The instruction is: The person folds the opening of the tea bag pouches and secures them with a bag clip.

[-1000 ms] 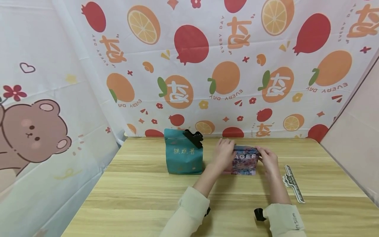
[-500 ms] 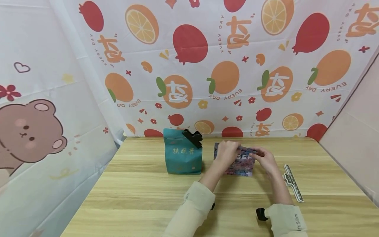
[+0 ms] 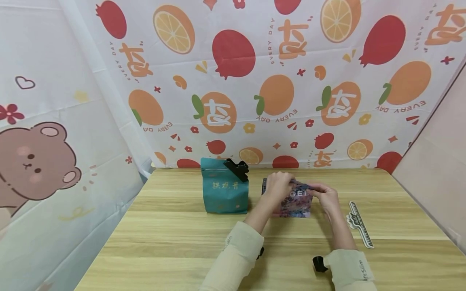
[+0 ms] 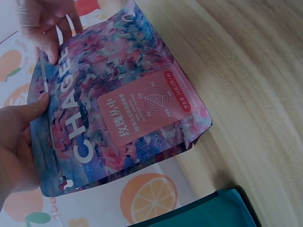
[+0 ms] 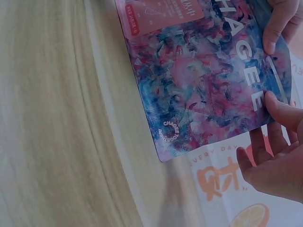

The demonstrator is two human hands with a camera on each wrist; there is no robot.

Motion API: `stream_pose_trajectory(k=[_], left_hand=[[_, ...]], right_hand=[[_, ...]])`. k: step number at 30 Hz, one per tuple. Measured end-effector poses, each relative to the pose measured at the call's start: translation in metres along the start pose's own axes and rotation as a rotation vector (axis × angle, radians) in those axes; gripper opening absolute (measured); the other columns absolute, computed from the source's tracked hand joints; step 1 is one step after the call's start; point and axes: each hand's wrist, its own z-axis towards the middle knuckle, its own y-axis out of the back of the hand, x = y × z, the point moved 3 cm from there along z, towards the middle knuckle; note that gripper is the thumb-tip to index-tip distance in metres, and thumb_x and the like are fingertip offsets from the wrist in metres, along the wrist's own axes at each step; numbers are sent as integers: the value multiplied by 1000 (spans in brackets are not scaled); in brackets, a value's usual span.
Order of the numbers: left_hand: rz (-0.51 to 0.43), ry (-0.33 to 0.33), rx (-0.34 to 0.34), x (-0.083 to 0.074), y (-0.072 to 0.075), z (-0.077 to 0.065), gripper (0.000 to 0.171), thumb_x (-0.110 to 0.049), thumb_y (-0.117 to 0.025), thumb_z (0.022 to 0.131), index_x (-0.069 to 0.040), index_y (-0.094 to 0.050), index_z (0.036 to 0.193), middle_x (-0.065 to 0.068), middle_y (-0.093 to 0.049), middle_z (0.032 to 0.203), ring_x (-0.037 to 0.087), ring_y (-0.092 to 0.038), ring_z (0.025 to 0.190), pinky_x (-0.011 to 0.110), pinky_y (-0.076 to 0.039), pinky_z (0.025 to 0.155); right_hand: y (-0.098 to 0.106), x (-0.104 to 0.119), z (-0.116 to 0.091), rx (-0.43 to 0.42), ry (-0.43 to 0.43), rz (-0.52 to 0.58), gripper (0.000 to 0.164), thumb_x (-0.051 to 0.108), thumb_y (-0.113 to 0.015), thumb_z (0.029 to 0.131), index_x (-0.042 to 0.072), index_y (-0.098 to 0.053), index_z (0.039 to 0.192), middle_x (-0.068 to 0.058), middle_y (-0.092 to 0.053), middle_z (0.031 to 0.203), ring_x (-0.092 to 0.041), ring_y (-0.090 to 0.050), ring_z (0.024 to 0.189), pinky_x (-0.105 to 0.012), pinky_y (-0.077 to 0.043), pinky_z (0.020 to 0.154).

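A colourful tea pouch (image 3: 296, 204), marked CHAGEE and painted in pinks and blues, stands at the back of the table. My left hand (image 3: 279, 186) grips its top edge near the middle; in the left wrist view the thumb lies on the front, close to the seal strip. My right hand (image 3: 326, 197) pinches the top right corner, thumb in front and fingers behind. In the left wrist view the pouch (image 4: 118, 94) shows a pink label. A teal tea bag (image 3: 225, 192) stands to the left, a black clip (image 3: 237, 169) on its top corner.
A long white patterned clip (image 3: 359, 225) lies on the wooden table (image 3: 164, 242), right of my right forearm. Behind the table hangs a fruit-printed cloth (image 3: 240, 101). Another cloth with a bear (image 3: 36, 161) covers the left side.
My left hand has shifted slightly right along the pouch's top edge, and my right hand has come a little left. The pouch has moved slightly left and towards me.
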Motion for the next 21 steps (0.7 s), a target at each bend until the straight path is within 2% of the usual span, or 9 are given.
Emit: stream_pose_trajectory(k=[4,8,11,14,16,19,21], left_hand=[[-21,10,7,-3,1,-2,16,-17,-66,84,-27,-74,91,-11,-65,76,7,-41,50,21,-31,43],[-26,5,7,-4,1,-3,17,-16,-65,84,-27,-74,93,-11,-66,77,6,-41,50,21,-31,43],[-26,8,14,-4,0,-2,11,-32,-65,86,-26,-74,90,-11,-63,71,5,-40,49,20,-29,43],[-18,24,23,-5,0,-2,32,-53,-55,86,-27,-71,81,-10,-52,54,5,-37,45,21,-26,42],[-4,47,34,-6,0,-2,45,-62,-47,85,-25,-64,67,-9,-40,46,6,-30,41,22,-21,40],[11,80,40,-8,-1,-1,47,-64,-44,85,-26,-59,61,-8,-31,42,7,-27,39,23,-18,39],[6,97,53,-8,-1,0,46,-62,-48,85,-25,-60,60,-8,-32,43,7,-26,41,23,-18,40]], right_hand=[[3,-2,-1,-2,24,25,26,10,-77,71,7,-72,95,4,-69,88,-15,-59,90,-24,-43,78],[3,4,-5,3,79,9,17,6,-74,74,13,-75,89,6,-69,86,-9,-61,87,-19,-44,76],[-1,29,-21,-5,84,-33,15,4,-71,77,13,-75,88,4,-69,87,-6,-61,85,-19,-45,77],[-7,67,-44,-6,34,-73,14,0,-67,80,7,-74,90,3,-69,88,-1,-59,82,-20,-45,77],[-10,85,-54,-9,-2,-84,13,-4,-64,82,-1,-72,92,1,-69,87,0,-58,81,-20,-45,76],[-11,89,-56,-16,-14,-72,14,-5,-63,82,-1,-72,91,2,-69,86,1,-58,81,-18,-45,75],[-10,79,-50,-28,-1,-68,14,-4,-63,82,1,-73,90,1,-69,86,-3,-60,84,-20,-45,77]])
